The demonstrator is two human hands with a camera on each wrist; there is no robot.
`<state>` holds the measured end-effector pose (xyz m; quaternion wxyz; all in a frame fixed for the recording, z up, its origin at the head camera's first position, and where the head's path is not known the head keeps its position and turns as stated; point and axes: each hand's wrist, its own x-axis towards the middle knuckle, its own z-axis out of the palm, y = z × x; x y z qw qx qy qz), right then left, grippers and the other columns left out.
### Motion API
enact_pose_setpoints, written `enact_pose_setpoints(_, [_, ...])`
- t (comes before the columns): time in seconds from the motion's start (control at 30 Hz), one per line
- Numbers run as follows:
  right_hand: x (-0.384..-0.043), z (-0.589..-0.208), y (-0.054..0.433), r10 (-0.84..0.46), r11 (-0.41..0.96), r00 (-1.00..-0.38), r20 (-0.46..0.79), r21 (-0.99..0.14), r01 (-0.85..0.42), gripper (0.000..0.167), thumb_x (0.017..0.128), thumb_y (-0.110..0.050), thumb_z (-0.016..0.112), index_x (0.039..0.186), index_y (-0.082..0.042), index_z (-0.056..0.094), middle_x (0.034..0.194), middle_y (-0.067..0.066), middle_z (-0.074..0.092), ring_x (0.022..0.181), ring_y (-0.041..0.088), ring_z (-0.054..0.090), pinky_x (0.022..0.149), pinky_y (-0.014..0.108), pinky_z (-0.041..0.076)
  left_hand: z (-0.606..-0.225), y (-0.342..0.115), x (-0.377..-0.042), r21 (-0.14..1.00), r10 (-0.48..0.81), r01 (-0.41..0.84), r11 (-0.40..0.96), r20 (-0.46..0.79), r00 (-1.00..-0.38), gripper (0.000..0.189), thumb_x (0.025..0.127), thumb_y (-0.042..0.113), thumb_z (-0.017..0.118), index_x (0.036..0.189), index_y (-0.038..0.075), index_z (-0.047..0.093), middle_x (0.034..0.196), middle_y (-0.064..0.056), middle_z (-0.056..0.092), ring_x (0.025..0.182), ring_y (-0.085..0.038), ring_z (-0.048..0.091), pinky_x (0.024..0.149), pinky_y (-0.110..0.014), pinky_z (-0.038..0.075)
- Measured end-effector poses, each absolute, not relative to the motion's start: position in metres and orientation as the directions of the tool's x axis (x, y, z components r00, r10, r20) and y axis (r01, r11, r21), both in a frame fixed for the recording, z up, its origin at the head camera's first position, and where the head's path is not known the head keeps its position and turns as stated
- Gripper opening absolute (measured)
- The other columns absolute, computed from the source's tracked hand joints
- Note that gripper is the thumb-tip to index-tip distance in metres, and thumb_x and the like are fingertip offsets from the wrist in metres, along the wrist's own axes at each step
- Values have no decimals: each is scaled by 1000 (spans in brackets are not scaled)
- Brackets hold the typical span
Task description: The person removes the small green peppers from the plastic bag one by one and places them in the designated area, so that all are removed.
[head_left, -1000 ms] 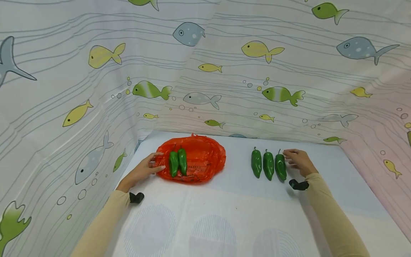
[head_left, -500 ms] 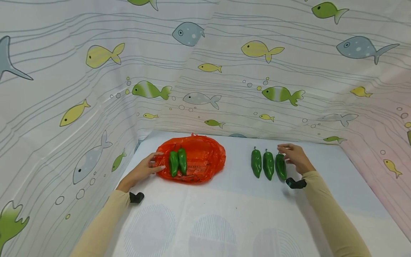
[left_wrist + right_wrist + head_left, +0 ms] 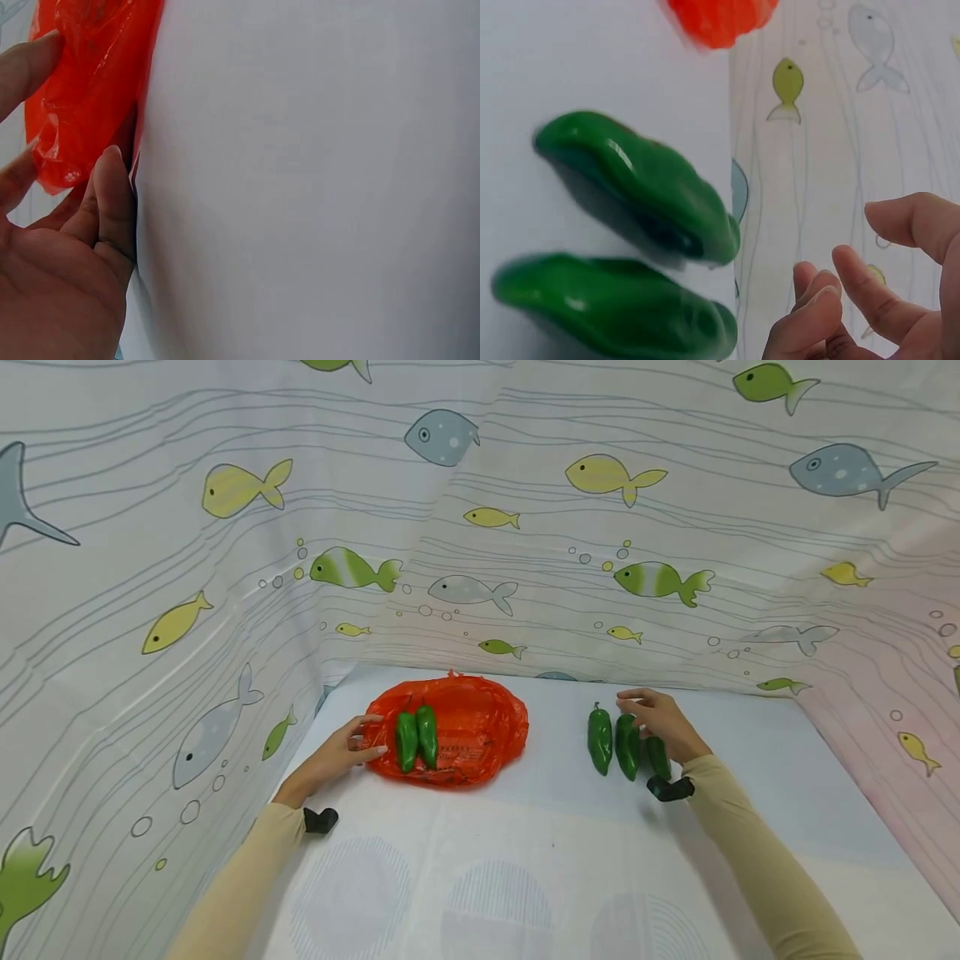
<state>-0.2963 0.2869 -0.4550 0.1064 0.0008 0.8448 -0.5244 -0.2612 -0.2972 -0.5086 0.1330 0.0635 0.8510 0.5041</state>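
Note:
A red plastic bag lies spread on the table at left, with two green peppers side by side on it. My left hand rests at the bag's left edge, thumb and fingers spread; the left wrist view has the fingers right beside the red film. Three more green peppers lie in a row at right. Over the right part of that row is my right hand, covering the upper end of the rightmost pepper. Nothing sits between its parted thumb and fingers in the right wrist view.
The white table runs up to a fish-printed cloth wall at the back, with similar cloth on both sides. Black wrist mounts stick out inward from both forearms, the right one overlapping the rightmost pepper's lower end.
My right hand has moved left from beside the rightmost pepper to above the row, towards the middle pepper. The left hand and the bag have stayed in place.

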Motion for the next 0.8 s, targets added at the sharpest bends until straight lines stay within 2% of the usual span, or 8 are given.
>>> enact_pose_setpoints(0.2, [-298, -456, 267, -143, 426, -974, -175, -899, 99, 50, 105, -37, 59, 145, -7, 54, 134, 23, 55, 105, 38, 54, 78, 33, 49, -509, -296, -262, 871, 237, -27, 491, -163, -958, 73, 96, 32, 75, 156, 15, 36, 136, -19, 49, 107, -33, 54, 79, -39, 45])
enact_pose_setpoints(0.33, [-300, -456, 254, -171, 419, -970, -172, -904, 87, 52, 104, -39, 61, 144, -8, 55, 130, 21, 55, 99, 33, 54, 79, 37, 49, -503, -292, -258, 872, 237, -31, 489, -167, -957, 69, 99, 24, 72, 155, 11, 36, 137, -22, 47, 108, -37, 53, 81, -41, 45])
enact_pose_setpoints(0.47, [-303, -455, 240, -195, 404, -968, -160, -912, 69, 52, 103, -41, 62, 143, -8, 56, 129, 22, 57, 94, 29, 53, 75, 35, 49, -499, -290, -254, 874, 237, -34, 486, -169, -957, 67, 99, 21, 72, 155, 9, 36, 139, -24, 46, 112, -40, 53, 85, -43, 47])
enact_pose_setpoints(0.6, [-305, -454, 228, -217, 396, -965, -150, -917, 53, 51, 104, -41, 61, 143, -9, 57, 135, 24, 58, 96, 34, 54, 75, 33, 49, -505, -292, -255, 872, 237, -24, 488, -159, -958, 70, 98, 26, 73, 156, 12, 36, 140, -22, 47, 113, -39, 53, 85, -42, 47])
enact_pose_setpoints(0.8, [-306, -455, 209, -232, 390, -959, -160, -919, 59, 48, 104, -41, 61, 140, -10, 59, 137, 25, 57, 99, 37, 53, 79, 39, 49, -514, -296, -260, 871, 234, -10, 491, -143, -962, 73, 96, 33, 75, 156, 17, 36, 140, -19, 48, 111, -35, 54, 83, -39, 48])
